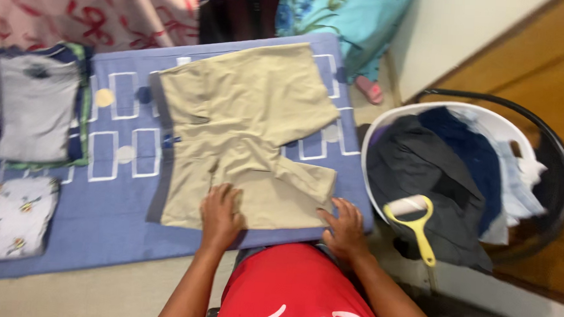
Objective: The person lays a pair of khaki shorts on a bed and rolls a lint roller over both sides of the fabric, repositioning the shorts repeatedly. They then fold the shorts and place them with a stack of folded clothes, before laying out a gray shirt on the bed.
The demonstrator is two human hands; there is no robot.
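Khaki shorts (248, 131) lie spread flat in the centre of the frame on a blue cloth (108, 214) with white rectangle outlines and pale dots, waistband at left, legs pointing right. A small blue tab sits at the waistband edge, left of centre. No readable labels on the shorts.

Left hand (220, 214) lies palm down on the lower edge of the shorts, bottom centre; fingers flat and close together, holding nothing, just pressing fabric. Forearm comes up from the bottom edge. Right hand (344, 229) rests at the lower right corner of the shorts, on the hem of the near leg; fingers spread a bit, tips on the cloth, nothing gripped.

Left of the frame: grey shirt (35, 107) folded on top of a stack, and below it a folded pale print cloth (10, 218), lower left. Both are well apart from the shorts.

Right of the frame: white basket (502, 125) full of dark and pale clothes, standing in a black ring stand. A lint roller (417, 223) with yellow handle and white roll lies on the dark clothes at the basket's near edge, near the right hand but not touching.

Red shirt (294, 294) with white lettering shows at bottom centre.
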